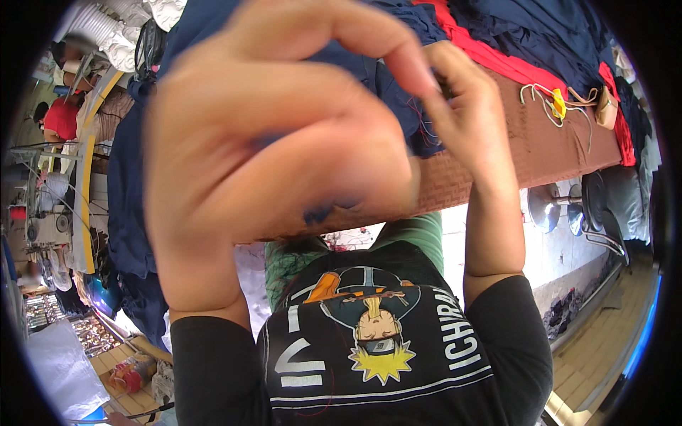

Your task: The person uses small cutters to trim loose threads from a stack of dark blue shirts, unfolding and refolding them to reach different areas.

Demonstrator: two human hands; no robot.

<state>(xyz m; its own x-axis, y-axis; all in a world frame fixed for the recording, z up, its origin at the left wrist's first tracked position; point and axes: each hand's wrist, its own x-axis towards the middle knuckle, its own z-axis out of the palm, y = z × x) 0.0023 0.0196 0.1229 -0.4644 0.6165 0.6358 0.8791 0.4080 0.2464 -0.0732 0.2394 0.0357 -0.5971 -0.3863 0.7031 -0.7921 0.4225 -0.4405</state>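
My left hand [284, 142] is raised close to the camera and blurred. Its lower fingers and thumb curl in, while the index finger bends across toward my right hand. Whatever it holds, if anything, is hidden. My right hand [472, 106] is closed over the table, thumb and index finger pressed together around a small dark thing that I cannot make out. Thin red threads [424, 122] show beside its thumb. Below and behind both hands lies dark navy cloth [383, 89], partly covered by my left hand.
The brown-covered table [547, 142] carries more navy cloth [540, 32], a red cloth strip [490, 57], and pale cords with a yellow piece [558, 104]. A round metal stool [547, 206] stands right of the table. Across the room at left, a person in red [60, 119] sits.
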